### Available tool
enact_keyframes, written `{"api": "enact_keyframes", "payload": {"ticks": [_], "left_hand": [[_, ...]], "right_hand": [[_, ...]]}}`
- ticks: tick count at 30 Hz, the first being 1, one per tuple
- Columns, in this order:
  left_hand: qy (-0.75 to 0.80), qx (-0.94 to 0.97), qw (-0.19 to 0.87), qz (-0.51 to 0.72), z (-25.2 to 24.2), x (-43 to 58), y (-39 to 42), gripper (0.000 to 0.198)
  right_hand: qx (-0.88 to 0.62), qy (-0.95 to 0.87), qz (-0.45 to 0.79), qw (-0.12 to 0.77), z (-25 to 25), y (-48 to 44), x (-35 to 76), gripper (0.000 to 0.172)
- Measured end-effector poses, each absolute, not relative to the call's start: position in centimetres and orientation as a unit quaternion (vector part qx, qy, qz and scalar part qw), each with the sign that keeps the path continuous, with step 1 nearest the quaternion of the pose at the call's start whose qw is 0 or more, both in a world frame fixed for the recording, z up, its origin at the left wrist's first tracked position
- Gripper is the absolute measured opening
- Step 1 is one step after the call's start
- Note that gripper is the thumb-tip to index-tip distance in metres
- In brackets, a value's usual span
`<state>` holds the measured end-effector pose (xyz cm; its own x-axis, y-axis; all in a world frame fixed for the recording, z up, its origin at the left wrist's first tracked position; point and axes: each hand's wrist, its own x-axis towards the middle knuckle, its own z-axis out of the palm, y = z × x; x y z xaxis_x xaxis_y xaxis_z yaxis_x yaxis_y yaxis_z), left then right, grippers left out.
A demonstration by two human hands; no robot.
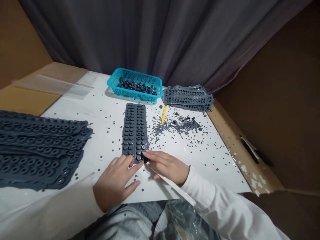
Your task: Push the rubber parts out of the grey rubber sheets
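The dark grey, rectangular rubbery sheet with rows of round studs (135, 130) lies lengthwise on the white tabletop (112, 110), its short end towards the near edge. Nearly all its studs appear to be in place, so work on it seems barely begun. At the left edge, the pile of dark grey ring-studded sheets (42, 150) looks untouched. Near the far right corner, the stack of grey sheets full of open holes (186, 95) is probably finished, and loose black round pieces (137, 86) partly fill the turquoise plastic mesh basket (136, 96) by the far edge.

The left hand (116, 180) reaches in palm down, fingers bent over the sheet's near end, index finger pointing right and thumb apart; it grips nothing visible. The right hand (170, 166) comes from the near right, fingers together, tips at the sheet's near right corner beside a small black piece (145, 158). Whether they pinch that piece, or hold the narrow white strip (175, 186) running below the hand, cannot be told.
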<state>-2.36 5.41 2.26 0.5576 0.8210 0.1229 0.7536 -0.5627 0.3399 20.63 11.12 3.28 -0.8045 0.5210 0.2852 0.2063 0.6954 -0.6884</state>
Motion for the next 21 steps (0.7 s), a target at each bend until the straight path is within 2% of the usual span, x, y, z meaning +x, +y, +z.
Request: {"api": "enact_keyframes", "payload": {"ticks": [5, 13, 21], "left_hand": [[0.445, 0.875, 0.123, 0.148, 2.1, -2.4, 5.4, 0.04], [0.449, 0.869, 0.133, 0.162, 2.3, -2.3, 5.4, 0.041], [0.449, 0.871, 0.118, 0.157, 2.3, -2.3, 5.3, 0.04]], "right_hand": [[-0.192, -0.877, 0.369, 0.242, 3.0, 11.2, 20.6, 0.026], [-0.188, -0.904, 0.323, 0.209, 2.4, 11.1, 20.9, 0.032], [-0.229, -0.876, 0.358, 0.228, 2.6, 12.2, 20.5, 0.014]]}}
